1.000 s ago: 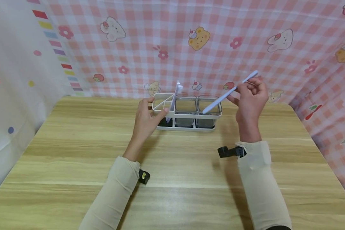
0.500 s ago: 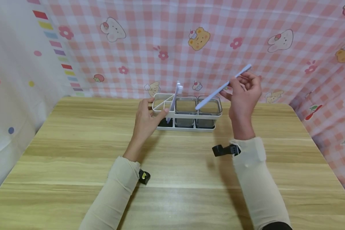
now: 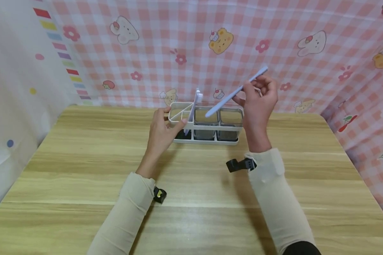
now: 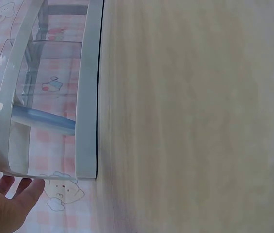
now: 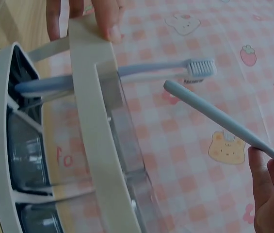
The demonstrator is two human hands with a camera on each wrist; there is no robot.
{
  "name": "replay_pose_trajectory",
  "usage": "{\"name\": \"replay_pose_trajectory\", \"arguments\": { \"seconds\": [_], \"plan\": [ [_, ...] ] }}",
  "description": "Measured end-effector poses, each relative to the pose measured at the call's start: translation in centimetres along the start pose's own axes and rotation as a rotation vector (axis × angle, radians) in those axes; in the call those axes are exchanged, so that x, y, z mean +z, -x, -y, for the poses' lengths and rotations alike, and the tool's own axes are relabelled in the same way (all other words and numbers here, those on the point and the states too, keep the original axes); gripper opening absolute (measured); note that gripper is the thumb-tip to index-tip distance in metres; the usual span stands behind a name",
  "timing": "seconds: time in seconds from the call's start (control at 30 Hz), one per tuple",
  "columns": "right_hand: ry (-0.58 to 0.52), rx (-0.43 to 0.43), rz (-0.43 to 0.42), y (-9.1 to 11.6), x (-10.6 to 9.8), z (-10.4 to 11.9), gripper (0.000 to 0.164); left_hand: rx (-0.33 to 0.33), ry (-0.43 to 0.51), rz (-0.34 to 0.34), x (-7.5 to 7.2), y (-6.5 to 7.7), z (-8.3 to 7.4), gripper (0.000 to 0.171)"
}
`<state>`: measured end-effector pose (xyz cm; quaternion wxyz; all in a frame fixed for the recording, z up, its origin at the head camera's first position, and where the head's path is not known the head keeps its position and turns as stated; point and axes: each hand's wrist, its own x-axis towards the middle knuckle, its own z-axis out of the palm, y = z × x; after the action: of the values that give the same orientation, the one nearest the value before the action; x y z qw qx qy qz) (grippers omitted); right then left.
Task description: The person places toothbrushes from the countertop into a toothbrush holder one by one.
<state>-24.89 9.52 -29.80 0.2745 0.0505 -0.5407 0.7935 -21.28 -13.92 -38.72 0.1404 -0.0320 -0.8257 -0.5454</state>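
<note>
A white toothbrush holder [image 3: 217, 128] stands at the back of the table, with a divided left section and two clear grey cups. My left hand [image 3: 161, 131] grips its left end, thumb on the front rim and fingers round the side. In that left section leans a pale blue toothbrush [image 5: 151, 68], bristles up, with a whitish strip close beside it. Above the cups my right hand [image 3: 258, 102] pinches another pale blue toothbrush [image 3: 226, 101] near its upper end. Its rounded handle end points down and left, apart from the holder. Bristles on this one cannot be made out.
The wooden table [image 3: 191, 198] ends at a pink checked cloth [image 3: 178, 42] hanging just behind the holder. A white dotted cloth [image 3: 16, 88] hangs on the left. Black wrist cameras sit on both sleeves.
My right hand has moved left and slightly up with the toothbrush. The handle end has passed from over the right cup to over the middle one. My left hand stays on the holder.
</note>
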Motion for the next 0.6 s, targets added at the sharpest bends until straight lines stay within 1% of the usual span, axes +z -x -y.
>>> {"name": "replay_pose_trajectory", "arguments": {
  "seconds": [0.27, 0.43, 0.6],
  "plan": [
    [-0.042, -0.027, 0.026, 0.4, 1.2, -0.2, 0.021, 0.011, 0.001, -0.003, 0.0, 0.0, 0.1, 0.068],
    [-0.034, -0.050, 0.050, 0.8, 1.8, -0.7, 0.019, 0.009, 0.002, 0.000, 0.1, 0.0, 0.1, 0.069],
    [-0.029, -0.059, 0.065, 1.1, 2.3, -0.8, 0.019, 0.005, -0.007, 0.000, 0.0, -0.1, 0.0, 0.069]
  ]
}}
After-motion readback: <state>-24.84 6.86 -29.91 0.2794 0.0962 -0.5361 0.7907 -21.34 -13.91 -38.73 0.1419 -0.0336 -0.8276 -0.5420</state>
